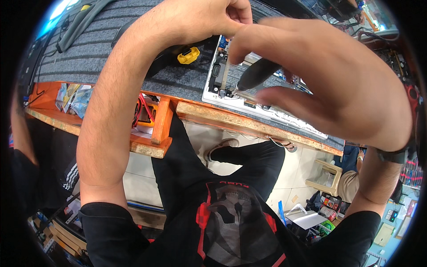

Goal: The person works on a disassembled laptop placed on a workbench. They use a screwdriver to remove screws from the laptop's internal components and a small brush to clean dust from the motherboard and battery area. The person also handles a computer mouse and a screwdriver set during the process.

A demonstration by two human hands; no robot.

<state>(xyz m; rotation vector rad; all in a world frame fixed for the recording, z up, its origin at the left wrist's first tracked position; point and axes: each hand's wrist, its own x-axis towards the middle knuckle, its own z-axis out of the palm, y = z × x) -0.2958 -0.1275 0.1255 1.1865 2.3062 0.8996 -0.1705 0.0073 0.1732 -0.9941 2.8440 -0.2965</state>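
Note:
An opened laptop [209, 95] with a white rim lies on the striped grey mat, its inner parts and battery bared. My right hand [311, 71] is closed round the dark handle of a screwdriver [258, 74], thumb on one side and fingers on the other. The screwdriver leans, its metal tip down at the laptop's near left corner. Beyond it, my left hand [209, 18] reaches over the laptop's far left part with curled fingers. Its fingertips are partly hidden behind my right hand, so I cannot make out what they hold, if anything.
On the striped mat [187, 84], a small yellow plastic piece [188, 55] lies left of the laptop. The open bench compartment holds a yellow meter [147, 114] with red leads and some silvery bags [78, 100]. Another person's arm [21, 129] is at far left.

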